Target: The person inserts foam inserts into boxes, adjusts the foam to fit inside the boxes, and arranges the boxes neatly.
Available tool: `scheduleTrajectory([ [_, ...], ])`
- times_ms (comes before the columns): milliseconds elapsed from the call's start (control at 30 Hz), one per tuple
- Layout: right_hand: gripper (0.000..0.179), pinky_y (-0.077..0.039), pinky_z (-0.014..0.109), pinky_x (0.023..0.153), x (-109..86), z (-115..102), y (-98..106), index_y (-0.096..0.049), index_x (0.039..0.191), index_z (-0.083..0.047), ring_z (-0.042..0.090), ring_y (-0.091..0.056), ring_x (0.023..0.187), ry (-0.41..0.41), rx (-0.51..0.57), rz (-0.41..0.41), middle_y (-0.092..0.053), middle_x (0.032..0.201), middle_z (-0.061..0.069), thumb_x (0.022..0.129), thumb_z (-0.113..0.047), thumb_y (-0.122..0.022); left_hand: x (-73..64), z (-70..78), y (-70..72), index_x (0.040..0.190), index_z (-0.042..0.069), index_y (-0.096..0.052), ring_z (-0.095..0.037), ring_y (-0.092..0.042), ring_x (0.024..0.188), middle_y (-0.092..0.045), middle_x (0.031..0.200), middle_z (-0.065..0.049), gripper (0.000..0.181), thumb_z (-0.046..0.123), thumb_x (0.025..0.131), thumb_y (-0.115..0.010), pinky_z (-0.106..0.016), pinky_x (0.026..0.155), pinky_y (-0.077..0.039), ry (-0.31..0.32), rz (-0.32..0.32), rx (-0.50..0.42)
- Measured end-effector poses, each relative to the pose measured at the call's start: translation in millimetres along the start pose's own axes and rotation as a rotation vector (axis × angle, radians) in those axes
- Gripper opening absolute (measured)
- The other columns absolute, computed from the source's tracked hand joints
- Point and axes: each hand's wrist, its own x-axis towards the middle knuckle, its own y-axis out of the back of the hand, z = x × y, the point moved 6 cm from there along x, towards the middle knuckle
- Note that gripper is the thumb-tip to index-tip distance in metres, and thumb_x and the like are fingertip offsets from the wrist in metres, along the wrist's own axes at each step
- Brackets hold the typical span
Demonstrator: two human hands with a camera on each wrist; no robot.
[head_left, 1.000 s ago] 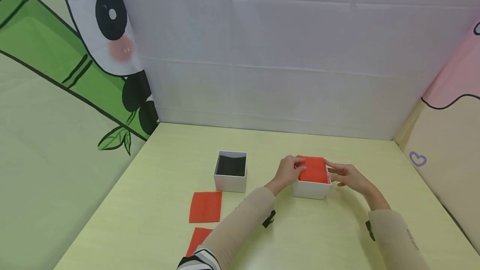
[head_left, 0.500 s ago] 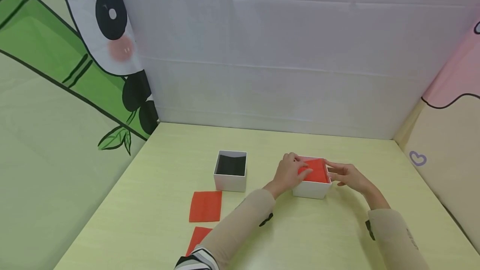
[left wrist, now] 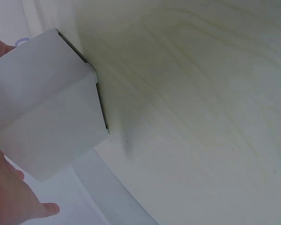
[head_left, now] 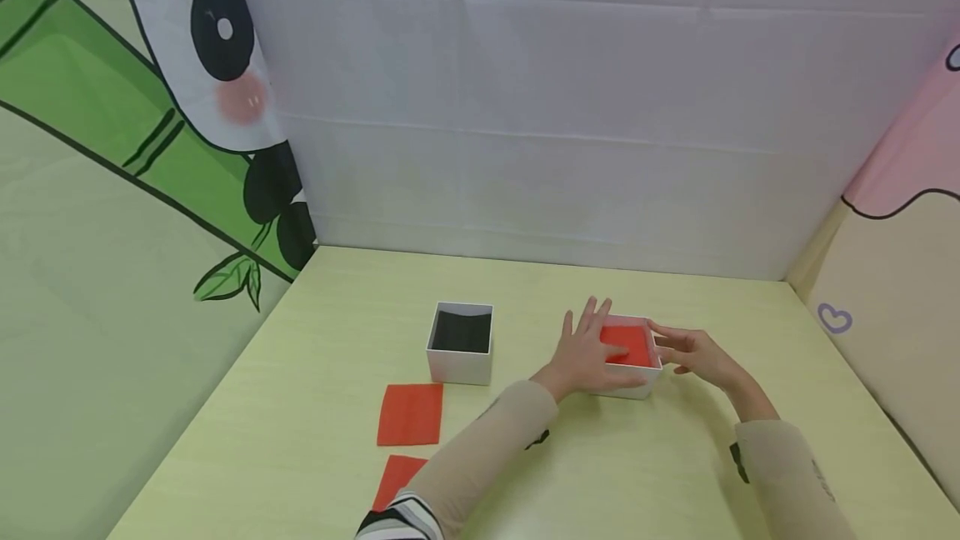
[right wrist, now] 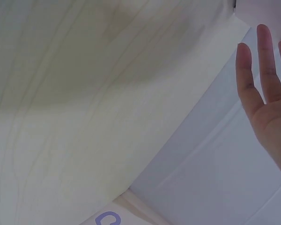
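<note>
A white open-topped box [head_left: 630, 392] stands on the right half of the table, with a red cloth-like square [head_left: 630, 342] lying inside it below the rim. My left hand [head_left: 579, 361] is spread over the box's left side, fingers apart, thumb across the front and one finger over the red square. At the right wall, my right hand [head_left: 697, 354] rests its extended fingertips. The left wrist view shows the box's plain white sides [left wrist: 47, 103] from low down, with the left hand [left wrist: 9, 192] beside them. In the right wrist view the right fingers reach toward a box corner [right wrist: 267, 14].
A second white box [head_left: 461, 367], lined with something black [head_left: 461, 332], stands to the left. In front of it lies a flat red square [head_left: 410, 413]; another red square [head_left: 397, 475] is partly covered by my left sleeve. A pale wall sheet [head_left: 525, 190] closes off the back.
The red square has gone from level with the rim down into the box. My left hand has loosened from its edge and spread its fingers. The right hand has stayed put.
</note>
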Motion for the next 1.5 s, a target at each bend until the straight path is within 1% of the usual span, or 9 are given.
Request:
scheduleTrajectory([
  [333, 0.056, -0.046, 0.045, 0.072, -0.2, 0.1, -0.5, -0.028, 0.136, 0.003, 0.044, -0.041, 0.113, 0.004, 0.004, 0.006, -0.036, 0.129, 0.030, 0.090, -0.015, -0.054, -0.8, 1.6, -0.9, 0.104, 0.031, -0.068, -0.025, 0.003, 0.133, -0.010, 0.148, -0.005, 0.056, 0.070, 0.077, -0.039, -0.050, 0.102, -0.011, 0.018, 0.000, 0.037],
  [500, 0.057, -0.046, 0.044, 0.072, -0.2, 1.7, 0.0, -0.028, 0.136, 0.002, 0.044, -0.041, 0.114, -0.011, -0.003, 0.009, -0.036, 0.130, 0.030, 0.089, -0.015, -0.055, -2.4, 2.7, 10.9, 0.087, 0.025, -0.070, -0.026, -0.002, 0.133, -0.015, 0.146, -0.006, 0.055, 0.070, 0.077, -0.040, -0.049, 0.101, -0.015, 0.001, 0.088, 0.114],
  [600, 0.058, -0.046, 0.044, 0.072, -0.1, 1.8, 0.2, -0.028, 0.136, 0.002, 0.043, -0.043, 0.113, -0.009, -0.008, 0.014, -0.036, 0.130, 0.030, 0.089, -0.017, -0.056, -2.3, 3.2, 18.0, 0.086, 0.026, -0.071, -0.026, -0.004, 0.133, -0.018, 0.146, -0.005, 0.057, 0.071, 0.076, -0.038, -0.049, 0.101, -0.017, -0.007, 0.131, 0.182],
  [667, 0.058, -0.046, 0.043, 0.072, -0.2, 1.6, 0.4, -0.029, 0.136, 0.002, 0.042, -0.044, 0.112, -0.008, -0.012, 0.019, -0.037, 0.129, 0.029, 0.089, -0.017, -0.056, -2.2, 2.7, 19.0, 0.089, 0.026, -0.071, -0.026, -0.004, 0.133, -0.019, 0.145, -0.005, 0.058, 0.072, 0.076, -0.037, -0.049, 0.101, -0.017, -0.005, 0.119, 0.208],
  [900, 0.054, -0.046, 0.044, 0.068, 1.1, 4.4, 1.1, -0.030, 0.134, 0.005, 0.040, -0.048, 0.108, 0.027, -0.023, 0.005, -0.040, 0.126, 0.032, 0.090, -0.014, -0.054, -1.5, -2.1, 6.4, 0.094, 0.026, -0.071, -0.025, -0.004, 0.133, -0.017, 0.146, -0.003, 0.062, 0.073, 0.075, -0.036, -0.049, 0.101, -0.016, 0.041, -0.018, 0.220],
  [1133, 0.050, -0.047, 0.041, 0.065, 0.1, 2.8, 2.5, -0.040, 0.134, -0.008, 0.021, -0.056, 0.101, 0.120, -0.028, -0.013, -0.049, 0.122, 0.023, 0.089, -0.023, -0.055, 1.9, -4.0, 0.8, 0.099, 0.028, -0.070, -0.025, -0.003, 0.133, -0.017, 0.146, -0.003, 0.065, 0.076, 0.074, -0.033, -0.051, 0.100, -0.016, 0.061, -0.065, 0.235],
  [1233, 0.052, -0.047, 0.041, 0.066, 1.0, 3.9, 2.1, -0.038, 0.135, -0.005, 0.030, -0.053, 0.105, 0.098, -0.024, -0.013, -0.047, 0.123, 0.026, 0.089, -0.022, -0.055, 2.3, -4.7, -0.1, 0.101, 0.028, -0.069, -0.025, -0.002, 0.133, -0.016, 0.146, -0.003, 0.066, 0.076, 0.074, -0.034, -0.050, 0.101, -0.016, 0.067, -0.082, 0.226],
  [1333, 0.055, -0.046, 0.043, 0.069, 1.5, 5.0, 1.2, -0.033, 0.135, 0.002, 0.041, -0.047, 0.109, 0.027, -0.022, 0.007, -0.041, 0.126, 0.030, 0.089, -0.019, -0.056, 2.1, -5.2, -0.8, 0.103, 0.028, -0.068, -0.025, -0.002, 0.133, -0.016, 0.147, -0.003, 0.065, 0.075, 0.075, -0.034, -0.050, 0.101, -0.015, 0.071, -0.089, 0.205],
  [1500, 0.057, -0.046, 0.044, 0.072, 1.1, 6.5, 0.5, -0.030, 0.136, 0.002, 0.044, -0.043, 0.112, -0.007, -0.025, 0.023, -0.037, 0.129, 0.030, 0.089, -0.016, -0.056, 1.2, -6.4, -1.2, 0.103, 0.027, -0.068, -0.025, -0.004, 0.133, -0.017, 0.146, -0.005, 0.062, 0.073, 0.077, -0.036, -0.050, 0.101, -0.014, 0.074, -0.079, 0.138],
])
